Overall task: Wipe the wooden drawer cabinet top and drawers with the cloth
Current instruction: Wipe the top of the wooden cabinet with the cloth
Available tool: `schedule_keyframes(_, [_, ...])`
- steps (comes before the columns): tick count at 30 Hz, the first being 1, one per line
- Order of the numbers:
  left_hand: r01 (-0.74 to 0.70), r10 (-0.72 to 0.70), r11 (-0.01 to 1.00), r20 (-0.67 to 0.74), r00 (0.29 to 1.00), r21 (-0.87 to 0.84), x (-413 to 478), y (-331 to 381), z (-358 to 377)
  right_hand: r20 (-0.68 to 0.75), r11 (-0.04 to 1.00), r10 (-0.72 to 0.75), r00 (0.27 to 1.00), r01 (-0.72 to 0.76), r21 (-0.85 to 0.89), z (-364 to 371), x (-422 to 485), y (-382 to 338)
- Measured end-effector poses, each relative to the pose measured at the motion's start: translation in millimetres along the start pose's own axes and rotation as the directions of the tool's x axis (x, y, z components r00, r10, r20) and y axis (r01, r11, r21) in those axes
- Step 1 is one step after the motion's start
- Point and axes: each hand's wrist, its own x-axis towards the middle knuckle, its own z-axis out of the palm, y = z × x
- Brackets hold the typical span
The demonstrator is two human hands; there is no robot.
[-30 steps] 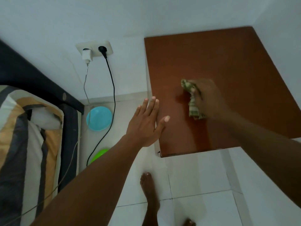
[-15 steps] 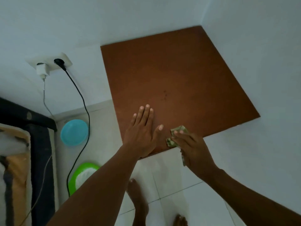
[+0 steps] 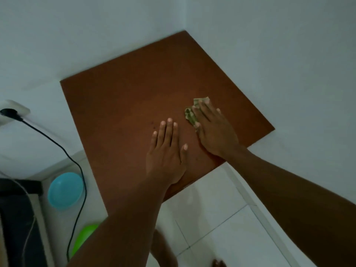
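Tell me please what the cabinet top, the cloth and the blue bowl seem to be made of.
Cabinet top: likely wood or wood-look board; even reddish-brown, smooth matte face, no grain visible. Cloth: soft fabric, greenish; it lies crumpled under the right hand. Blue bowl: probably plastic; uniform light blue, faint sheen.

Dim, flat, bluish indoor light, source not evident; shadows are soft and faint. Everything is mildly motion-blurred, worst toward 8 o'clock, where the blue bowl smears. Wide-angle stretching shows at the edges.

Brown cabinet top bare; crumpled green cloth lying on it
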Motion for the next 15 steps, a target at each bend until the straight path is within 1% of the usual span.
schedule_keyframes(3, [0.003, -0.003, 1.000, -0.009, 1.000, 0.007, 0.6, 1.2, 0.7, -0.018, 0.989, 0.141, 0.990, -0.140, 0.044, -10.1, -40.6, 24.5])
schedule_keyframes(5, [0.000, 0.000, 1.000, 0.004, 1.000, 0.010, 0.8, 2.0, -1.8, -0.089, 0.984, 0.175, 0.981, -0.171, 0.048, -15.3, -70.1, 39.0])
schedule_keyframes(7, [0.001, -0.001, 1.000, -0.002, 1.000, 0.016, -0.2, 3.9, -3.2, -0.151, 0.981, 0.192, 0.970, -0.195, -0.005, -20.2, -98.0, 48.4])
schedule_keyframes(8, [0.004, -0.004, 1.000, -0.002, 1.000, 0.018, -0.4, 4.5, -3.5, -0.159, 0.975, 0.212, 0.964, -0.220, -0.031, -24.0, -105.7, 51.4])
schedule_keyframes(10, [0.011, -0.012, 1.000, 0.008, 1.000, 0.020, 0.2, 4.6, -3.6, -0.149, 0.961, 0.273, 0.951, -0.277, -0.011, -33.1, -106.1, 56.2])
schedule_keyframes(11, [0.011, -0.011, 1.000, 0.011, 1.000, 0.019, 0.3, 4.5, -3.7, -0.193, 0.953, 0.301, 0.934, -0.303, 0.020, -39.0, -100.6, 56.3])
schedule_keyframes(13, [0.006, -0.006, 1.000, 0.003, 1.000, 0.015, -0.1, 4.2, -3.2, -0.334, 0.927, 0.375, 0.865, -0.357, 0.115, -52.5, -81.6, 49.1])
schedule_keyframes(14, [0.004, -0.004, 1.000, -0.004, 1.000, 0.015, -0.2, 3.8, -2.4, -0.380, 0.913, 0.408, 0.830, -0.368, 0.175, -60.1, -66.1, 40.5])
schedule_keyframes(15, [0.004, -0.004, 1.000, -0.010, 1.000, 0.018, -0.1, 3.8, -2.3, -0.408, 0.912, 0.408, 0.817, -0.348, 0.217, -65.5, -46.3, 32.5])
